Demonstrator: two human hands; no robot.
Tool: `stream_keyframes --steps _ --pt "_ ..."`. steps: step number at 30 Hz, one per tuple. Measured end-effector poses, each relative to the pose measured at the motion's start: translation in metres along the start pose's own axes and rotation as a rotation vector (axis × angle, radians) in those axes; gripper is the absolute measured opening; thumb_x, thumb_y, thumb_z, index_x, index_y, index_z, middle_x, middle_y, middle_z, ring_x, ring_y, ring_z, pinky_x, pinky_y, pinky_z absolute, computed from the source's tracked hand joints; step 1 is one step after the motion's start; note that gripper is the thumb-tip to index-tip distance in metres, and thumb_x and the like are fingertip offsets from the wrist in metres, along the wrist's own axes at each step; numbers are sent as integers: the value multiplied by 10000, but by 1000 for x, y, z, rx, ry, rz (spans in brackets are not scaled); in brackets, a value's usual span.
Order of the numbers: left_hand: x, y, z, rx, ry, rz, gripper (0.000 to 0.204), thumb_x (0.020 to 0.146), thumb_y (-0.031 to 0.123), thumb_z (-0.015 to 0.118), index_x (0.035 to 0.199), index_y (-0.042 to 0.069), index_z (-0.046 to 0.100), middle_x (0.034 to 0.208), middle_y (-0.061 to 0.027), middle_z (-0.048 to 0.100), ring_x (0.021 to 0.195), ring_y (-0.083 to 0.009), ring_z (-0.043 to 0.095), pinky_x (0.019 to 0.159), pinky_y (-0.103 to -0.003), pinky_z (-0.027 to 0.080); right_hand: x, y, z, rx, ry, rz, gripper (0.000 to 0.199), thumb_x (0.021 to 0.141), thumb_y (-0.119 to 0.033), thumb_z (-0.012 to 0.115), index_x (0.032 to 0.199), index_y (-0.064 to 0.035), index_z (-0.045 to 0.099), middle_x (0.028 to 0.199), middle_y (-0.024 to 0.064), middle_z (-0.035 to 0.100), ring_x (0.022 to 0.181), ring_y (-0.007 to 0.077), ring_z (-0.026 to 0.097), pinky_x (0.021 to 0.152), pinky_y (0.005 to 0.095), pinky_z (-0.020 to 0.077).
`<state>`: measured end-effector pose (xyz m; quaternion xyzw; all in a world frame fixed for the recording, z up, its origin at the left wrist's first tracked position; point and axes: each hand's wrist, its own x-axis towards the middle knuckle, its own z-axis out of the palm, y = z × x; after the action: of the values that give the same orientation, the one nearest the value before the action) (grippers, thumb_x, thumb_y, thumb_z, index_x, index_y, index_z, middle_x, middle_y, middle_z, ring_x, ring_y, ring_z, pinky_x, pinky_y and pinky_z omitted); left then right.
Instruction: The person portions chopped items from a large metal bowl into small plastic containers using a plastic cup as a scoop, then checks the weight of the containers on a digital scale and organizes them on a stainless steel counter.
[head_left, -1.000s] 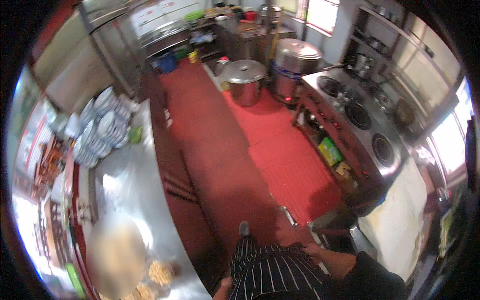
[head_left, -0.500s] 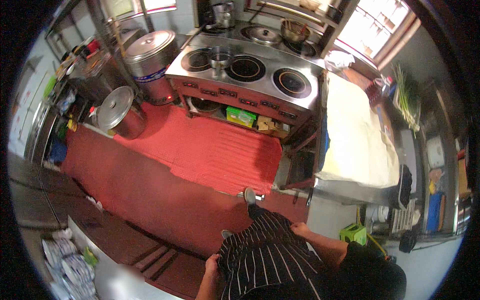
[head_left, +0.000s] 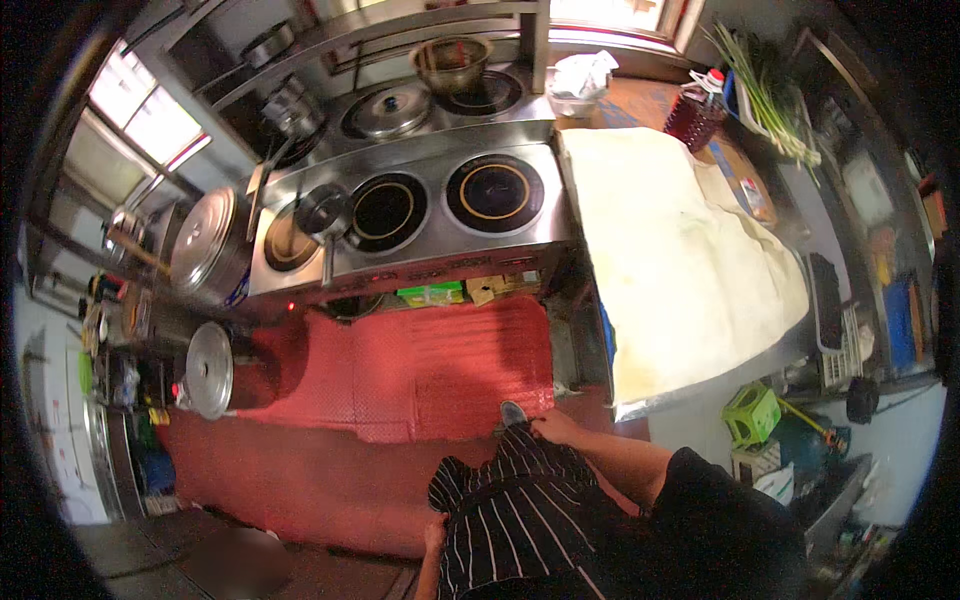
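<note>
A black apron with white stripes (head_left: 520, 500) hangs down my front. My left hand (head_left: 436, 532) is closed on its left edge, low in the view. My right hand (head_left: 553, 429) pinches the apron's right edge, farther forward and higher. Between the two hands the cloth is drawn out and bunched in folds. The tip of one shoe (head_left: 512, 412) shows just beyond the apron. Parts of the fingers on both hands are hidden by cloth or too small to make out.
Ahead stands a steel range (head_left: 440, 240) with round cooktops and a small saucepan (head_left: 325, 212). Large lidded pots (head_left: 210, 370) are at the left. A pale cloth (head_left: 680, 270) covers the right-hand table, near a jug of dark red liquid (head_left: 695, 112). Red matting (head_left: 400, 370) covers the floor.
My view has turned right and come nearer the range and cloth-covered table. Both hands keep their hold on the apron edges; the right one has moved a little forward and leftward in view.
</note>
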<state>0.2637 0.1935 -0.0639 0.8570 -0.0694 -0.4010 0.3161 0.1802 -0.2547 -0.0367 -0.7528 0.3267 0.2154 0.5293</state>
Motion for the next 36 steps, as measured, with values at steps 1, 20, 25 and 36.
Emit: stream_keyframes --steps 1,20,25,36 --pt "5 4 -8 25 13 -4 335 918 227 465 1135 61 661 1080 -160 668 924 -304 631 810 -405 482 3 -6 0 231 -22 56 360 866 -318 536 931 0 691 867 157 698 851 281 666 770 405 507" --pt "238 76 -131 173 64 470 421 782 398 661 870 -13 686 769 -223 654 739 -339 653 677 -462 494 -18 26 41 229 11 305 407 847 -333 571 1156 -76 632 979 80 680 854 261 629 742 423 496" --pt "229 136 -203 489 -38 328 458 817 394 609 1097 34 658 1037 -183 673 962 -377 625 850 -503 470 37 -31 19 113 -46 298 406 853 -331 572 1162 -75 631 982 84 681 853 265 631 740 426 499" --pt "150 73 -114 -257 -111 -291 767 866 570 465 1353 -23 452 1382 -258 455 1289 -381 433 1069 -423 349 250 -201 -74 -410 -523 172 405 866 -326 573 1176 -73 630 988 91 683 850 273 636 736 430 505"
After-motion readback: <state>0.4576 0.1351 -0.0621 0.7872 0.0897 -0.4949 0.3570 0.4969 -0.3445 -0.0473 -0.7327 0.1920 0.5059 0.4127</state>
